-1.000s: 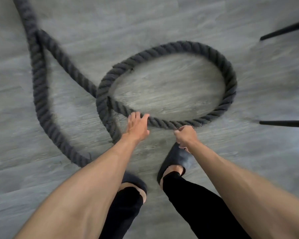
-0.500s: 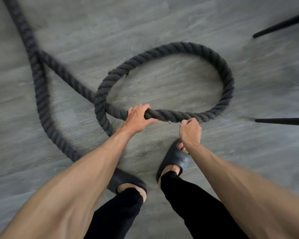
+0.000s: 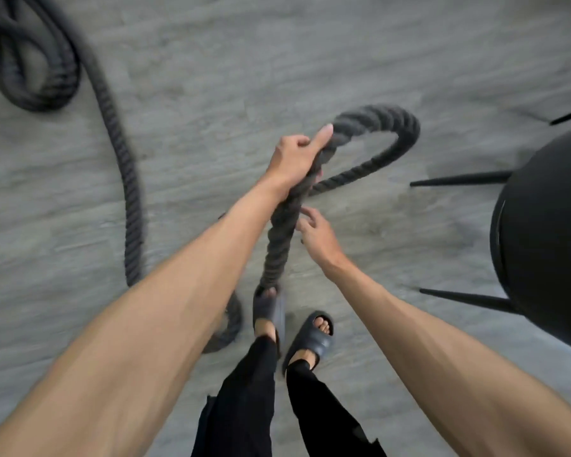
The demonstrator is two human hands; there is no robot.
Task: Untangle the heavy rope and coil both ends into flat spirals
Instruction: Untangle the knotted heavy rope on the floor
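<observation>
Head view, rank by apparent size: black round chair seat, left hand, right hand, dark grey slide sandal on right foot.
1. Black round chair seat, cropped.
2. Left hand gripping the thick dark rope.
3. Right hand and dark grey slide sandal look alike; hand nearer, unranked.

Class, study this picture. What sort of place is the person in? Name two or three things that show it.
Probably an indoor room, perhaps at home: a grey wood-plank floor, a black chair with thin tapered legs, and the person's black slide sandals.
</observation>
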